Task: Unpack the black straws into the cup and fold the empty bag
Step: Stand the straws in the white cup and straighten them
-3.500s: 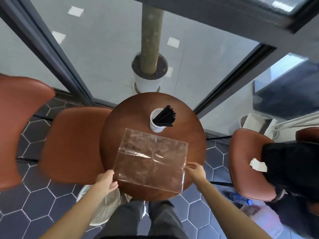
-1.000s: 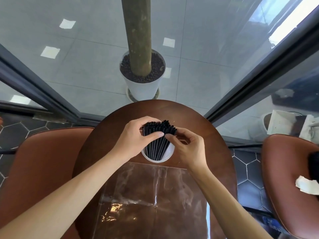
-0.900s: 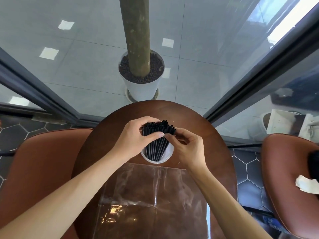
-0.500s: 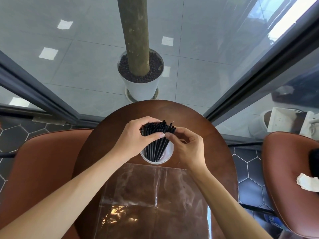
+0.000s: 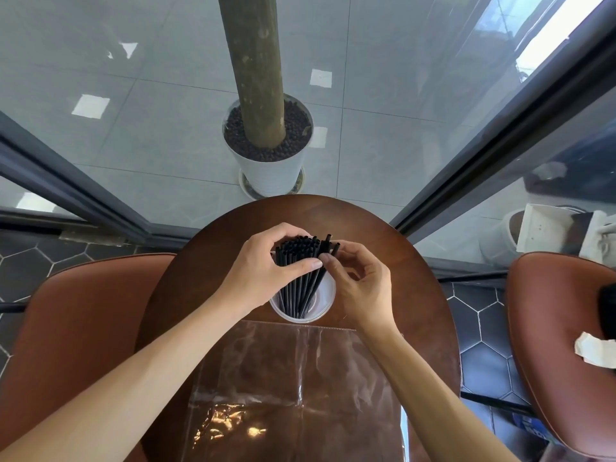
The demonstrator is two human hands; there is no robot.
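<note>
Our left hand (image 5: 263, 268) hugs the black straws (image 5: 301, 271) so they stand neat in the cup (image 5: 320, 306), our right hand (image 5: 358, 281) pinches a few strays, and the empty bag (image 5: 293, 378) waits flat on the counter (image 5: 393, 248)

The left hand (image 5: 263, 271) conceals the left rim of the cup (image 5: 321, 303) and part of the black straws (image 5: 301, 285). The bottom frame edge cuts off the bag (image 5: 293, 388) and desk (image 5: 416, 295).
</note>
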